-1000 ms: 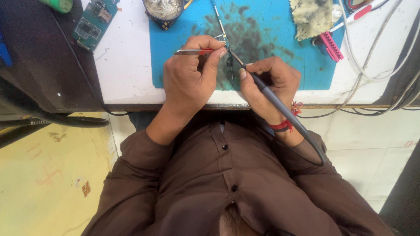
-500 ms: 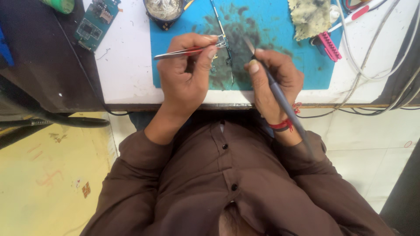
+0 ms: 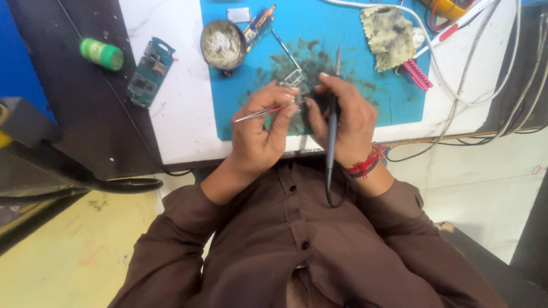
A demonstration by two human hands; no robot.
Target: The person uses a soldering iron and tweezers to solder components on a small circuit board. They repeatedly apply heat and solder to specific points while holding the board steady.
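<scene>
My left hand (image 3: 260, 128) pinches metal tweezers (image 3: 264, 110) whose tips meet a small dark part between my hands. In my right hand (image 3: 342, 122) I grip a dark soldering iron (image 3: 331, 142) held upright, its tip pointing away from me above my fingers and its cord trailing down over my brown shirt. Both hands hover over the near edge of a blue work mat (image 3: 394, 97) stained with dark smudges. A small metal frame (image 3: 292, 77) lies on the mat just beyond my fingertips. The part itself is mostly hidden by my fingers.
A round tin (image 3: 222, 44) of grey paste sits at the mat's far left. A green circuit board (image 3: 149, 72) and a green cylinder (image 3: 101, 53) lie to the left. A dirty cloth (image 3: 390, 35), a pink comb-like piece (image 3: 418, 75) and white cables (image 3: 456, 74) lie to the right.
The view has drawn nearer. My right hand has swung the soldering iron from a slant to nearly upright. Both hands have come closer together around the small part.
</scene>
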